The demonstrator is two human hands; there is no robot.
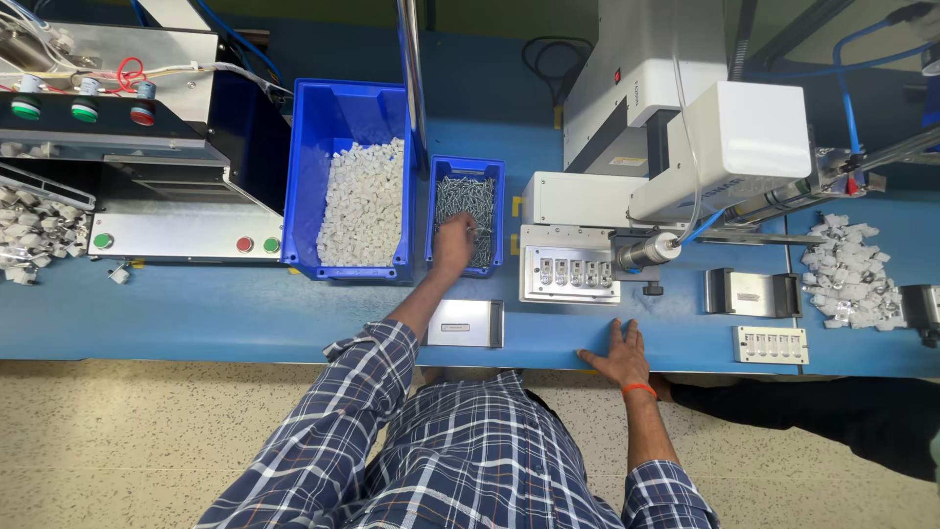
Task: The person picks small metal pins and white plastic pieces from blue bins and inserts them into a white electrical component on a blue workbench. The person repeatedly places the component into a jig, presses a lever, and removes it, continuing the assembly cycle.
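My left hand point(453, 245) reaches into a small blue bin point(493, 168) filled with metal screws point(465, 199). Its fingers are curled down among the screws, so their grip is hidden. My right hand point(617, 355) lies flat and open on the front edge of the blue table point(245, 313), an orange band on its wrist. Just beyond that hand sits a metal fixture point(568, 272) holding a row of small white parts. Both arms wear plaid sleeves.
A large blue bin point(338, 108) of white plastic parts stands left of the screw bin. A white machine point(685, 147) rises behind the fixture. Nearby are a metal plate point(465, 323), a second fixture point(771, 344), a white parts pile point(850, 274), a button box point(176, 235) and another person's dark sleeve point(832, 411).
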